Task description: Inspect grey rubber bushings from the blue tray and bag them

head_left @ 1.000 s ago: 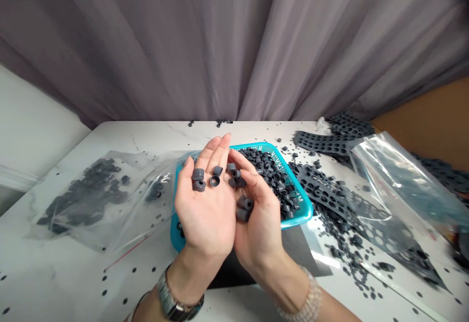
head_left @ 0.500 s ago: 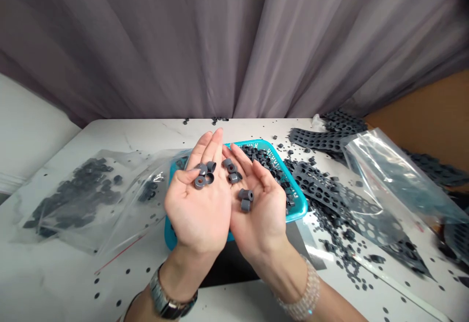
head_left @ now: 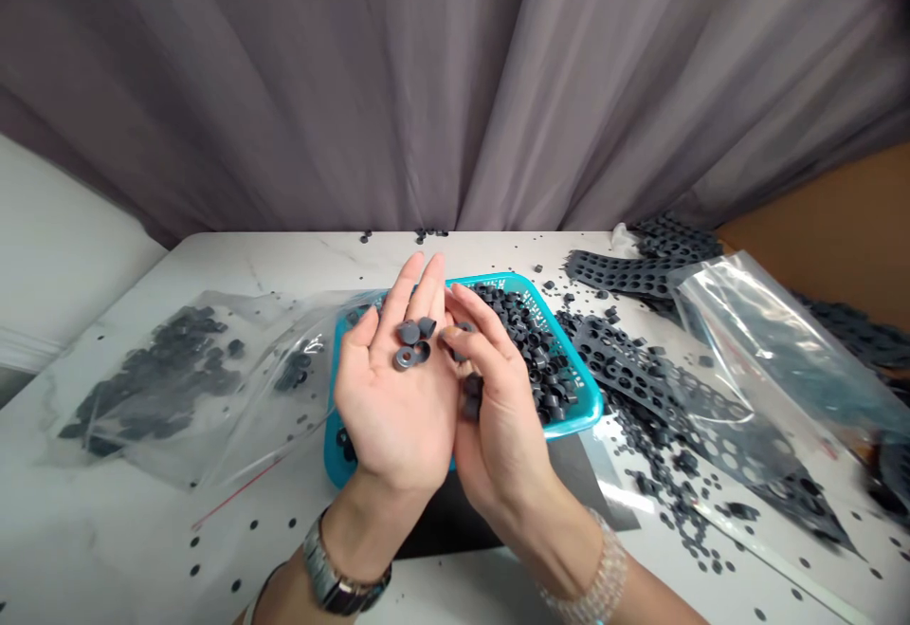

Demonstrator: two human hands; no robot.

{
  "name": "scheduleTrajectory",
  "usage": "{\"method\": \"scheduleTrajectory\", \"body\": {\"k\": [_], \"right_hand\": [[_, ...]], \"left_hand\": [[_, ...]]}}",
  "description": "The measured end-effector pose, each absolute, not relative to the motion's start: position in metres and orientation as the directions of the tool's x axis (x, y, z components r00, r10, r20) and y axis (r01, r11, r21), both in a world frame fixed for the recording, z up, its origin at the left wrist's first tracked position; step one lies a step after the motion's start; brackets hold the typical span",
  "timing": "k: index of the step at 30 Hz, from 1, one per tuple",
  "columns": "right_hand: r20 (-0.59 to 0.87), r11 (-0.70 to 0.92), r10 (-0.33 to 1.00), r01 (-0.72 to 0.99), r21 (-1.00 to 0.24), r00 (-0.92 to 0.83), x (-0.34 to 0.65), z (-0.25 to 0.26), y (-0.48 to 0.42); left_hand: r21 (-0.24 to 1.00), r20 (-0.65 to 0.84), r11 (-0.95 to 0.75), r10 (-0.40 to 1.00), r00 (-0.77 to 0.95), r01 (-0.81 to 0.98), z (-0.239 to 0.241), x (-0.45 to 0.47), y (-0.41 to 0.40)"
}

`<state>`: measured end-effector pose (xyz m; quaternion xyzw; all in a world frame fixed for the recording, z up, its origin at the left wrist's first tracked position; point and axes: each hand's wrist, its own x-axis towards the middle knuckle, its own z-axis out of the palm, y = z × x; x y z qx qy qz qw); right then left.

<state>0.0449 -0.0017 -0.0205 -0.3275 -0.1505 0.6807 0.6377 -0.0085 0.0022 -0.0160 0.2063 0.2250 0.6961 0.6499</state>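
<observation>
My left hand [head_left: 398, 416] is palm up over the blue basket [head_left: 591, 409], fingers stretched out. On it lie several small dark grey rubber caps [head_left: 408, 332], round and hollow, near the base of the fingers. Pressed against its side, my right hand [head_left: 508, 407] is half turned inward with fingers curled. More grey caps [head_left: 472, 385] sit in the right palm, partly covered by the thumb and fingers. The basket under both hands holds many dark caps [head_left: 530, 331].
At left lies a clear plastic bag [head_left: 248, 435] of grey pieces [head_left: 171, 359]. Perforated rubber sheets [head_left: 618, 274], loose scraps [head_left: 654, 445] and another clear bag [head_left: 774, 340] cover the right side. A black sheet [head_left: 447, 521] lies under the basket. A grey curtain [head_left: 355, 84] hangs behind.
My right hand has turned inward and its fingers have curled over its caps. My left hand stays palm up, its thumb now lifted away from the caps.
</observation>
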Motion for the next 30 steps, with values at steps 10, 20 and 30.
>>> {"method": "scheduleTrajectory", "body": {"k": [10, 20, 30], "right_hand": [[-0.221, -0.122, 0.975, -0.736, -0.665, 0.038, 0.042, -0.024, 0.000], [-0.289, -0.155, 0.957, -0.798, -0.582, 0.024, 0.042, -0.026, 0.001], [-0.435, -0.280, 0.891, -0.911, -0.302, -0.129, 0.044, -0.029, 0.013]], "left_hand": [[0.710, 0.041, -0.081, 0.996, -0.073, -0.700, -0.020, -0.009, 0.002], [0.700, 0.002, -0.051, 0.998, -0.070, -0.712, -0.022, -0.006, 0.006], [0.848, 0.050, -0.069, 0.997, -0.051, -0.526, -0.020, -0.001, 0.003]]}}
